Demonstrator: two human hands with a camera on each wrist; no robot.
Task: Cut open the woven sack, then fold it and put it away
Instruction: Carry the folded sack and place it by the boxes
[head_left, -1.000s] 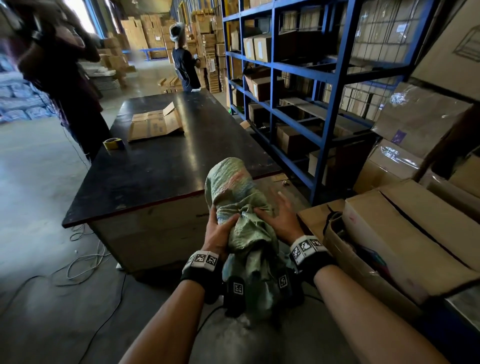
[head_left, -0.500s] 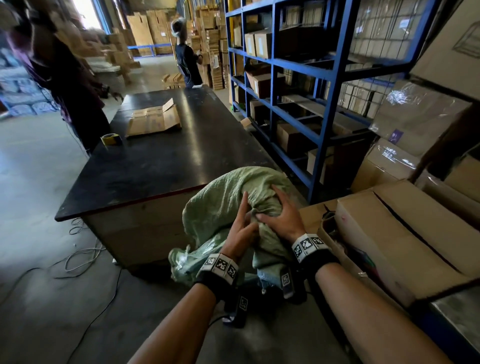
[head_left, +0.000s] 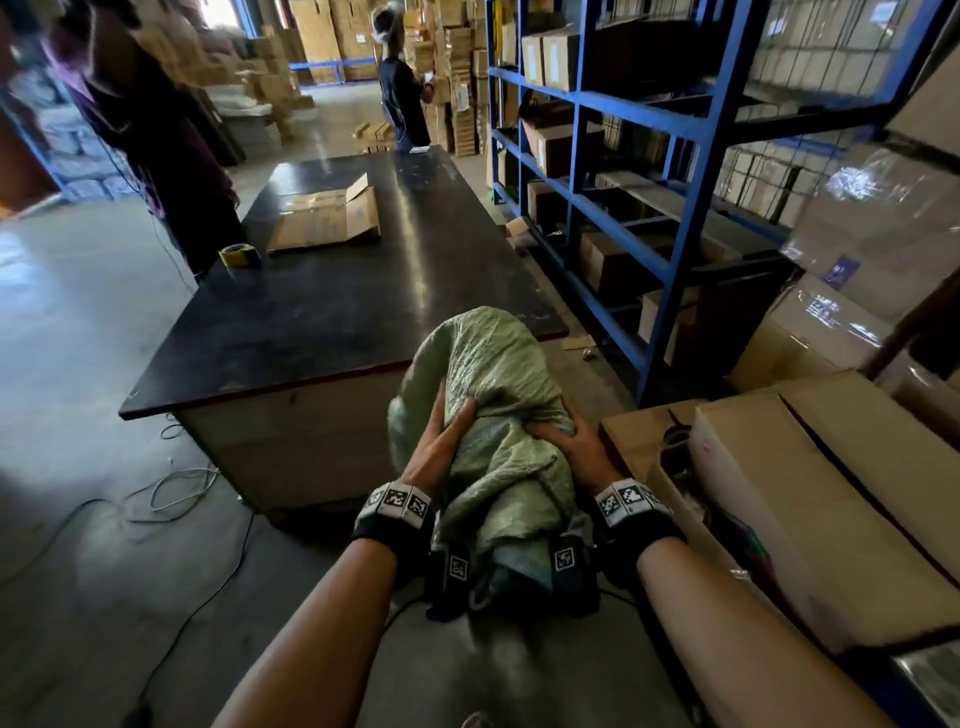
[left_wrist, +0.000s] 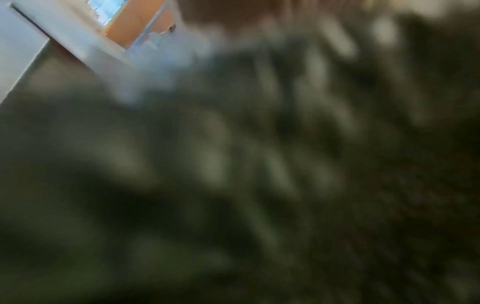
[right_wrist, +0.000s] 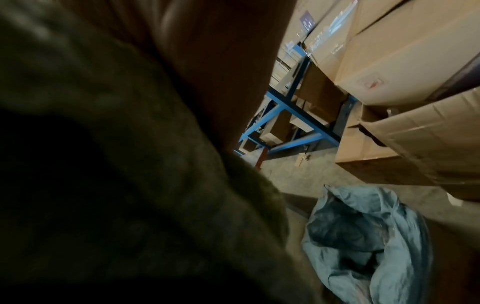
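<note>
In the head view the green woven sack (head_left: 493, 415) is a crumpled bundle, held in the air just before the near edge of the black table (head_left: 337, 312). My left hand (head_left: 439, 441) lies against its left side with fingers stretched upward. My right hand (head_left: 563, 441) grips the right side, fingers curled into the cloth. The sack's lower end hangs between my wrists. The left wrist view is a blur of sack cloth (left_wrist: 233, 164). In the right wrist view the sack (right_wrist: 130, 144) fills the left, with my fingers (right_wrist: 207, 61) over it.
Flattened cardboard (head_left: 327, 218) and a tape roll (head_left: 239, 255) lie on the table. Blue shelving (head_left: 670, 260) and cardboard boxes (head_left: 831, 493) close in on the right; one open box holds a grey plastic bag (right_wrist: 363, 236). Cables (head_left: 171, 488) trail on the floor. A person (head_left: 156, 130) stands at the left.
The sack, spread wide and low half a second ago, is now gathered into a tighter upright bundle. My hands have shifted to its two sides.
</note>
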